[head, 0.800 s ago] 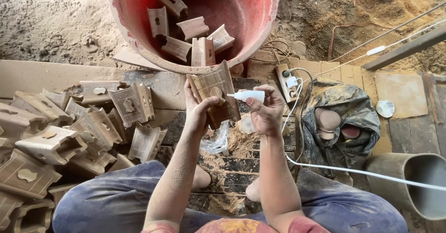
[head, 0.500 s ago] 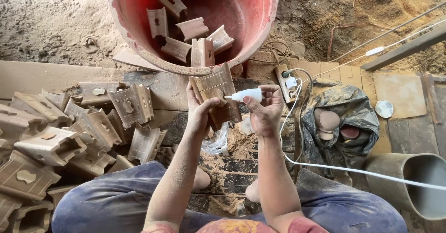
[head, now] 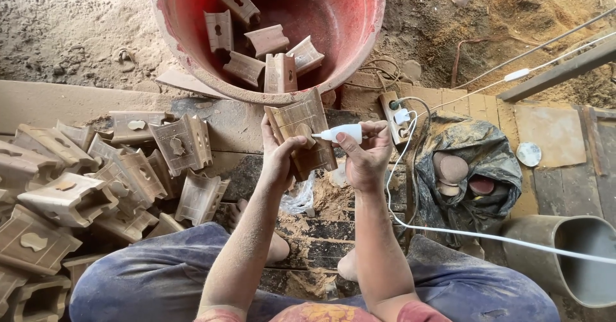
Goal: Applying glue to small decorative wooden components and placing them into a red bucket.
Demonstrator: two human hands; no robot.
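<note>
Our left hand (head: 280,158) is wrapped around a carved wooden block (head: 303,131), fingers closed on its left edge and thumb across its face, holding it upright in front of us, just below the rim of the red tub (head: 269,94). Our right hand (head: 367,158) is closed around a small white bottle (head: 342,132), its nozzle pointing left and touching the face of the block. Inside the tub lie several more carved pieces (head: 266,39), tumbled against one another. To our left, a heap of similar wooden pieces (head: 96,181) covers the dusty boards. To our right, a white cable (head: 487,235) runs from a power strip (head: 394,116) across our knee, past a crumpled dark bag (head: 471,161) and a grey pipe end (head: 568,258).
</note>
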